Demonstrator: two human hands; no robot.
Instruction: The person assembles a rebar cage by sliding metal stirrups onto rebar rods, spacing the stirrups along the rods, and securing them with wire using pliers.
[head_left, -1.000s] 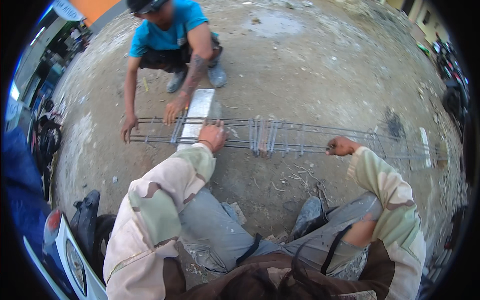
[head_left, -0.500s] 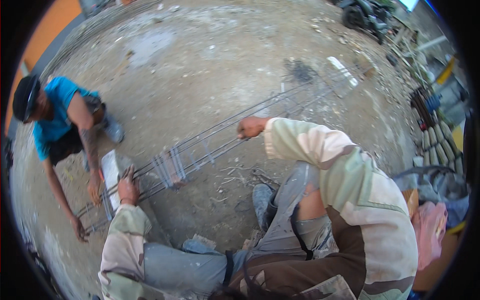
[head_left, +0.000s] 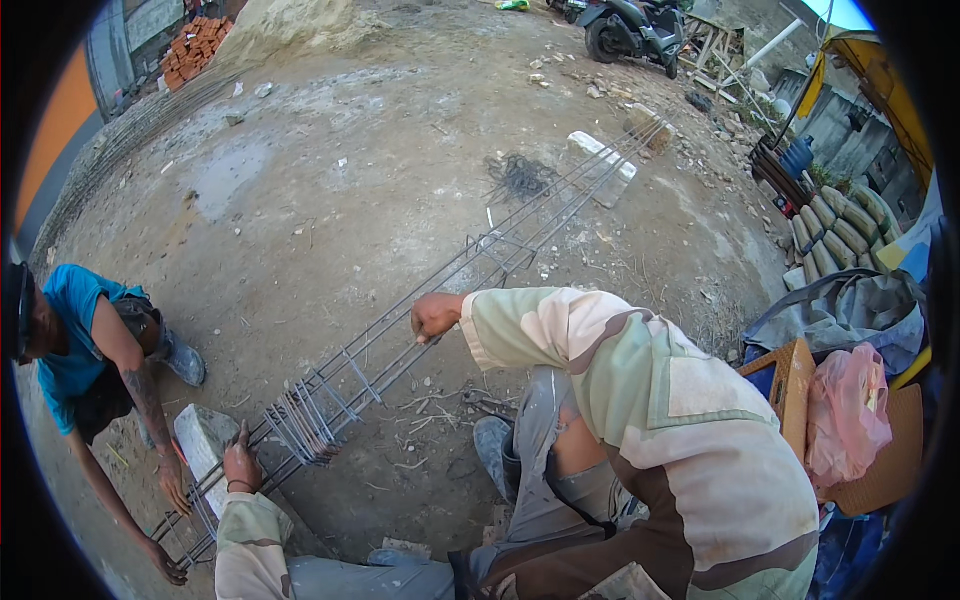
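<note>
A long steel rebar cage [head_left: 480, 265] lies across the dirt ground, running from lower left to upper right. My right hand [head_left: 435, 316] is closed around one of its bars near the middle. My left hand [head_left: 241, 466] grips the cage low at the left, beside a bunch of stirrups [head_left: 305, 420] crowded together. The cage's near end rests on a grey concrete block [head_left: 200, 440]. A crouching person in a blue shirt [head_left: 75, 340] at the left has both hands on that end.
A second concrete block [head_left: 603, 166] supports the far end, with a coil of dark wire [head_left: 517, 177] beside it. A motorbike [head_left: 633, 27] stands at the back, red bricks [head_left: 193, 46] at the upper left. Sacks, a pink bag [head_left: 846, 411] and cardboard crowd the right.
My head has swung further right, so the cage now runs diagonally and its far end shows. Both my hands keep their grip; the person in blue has slid to the left edge.
</note>
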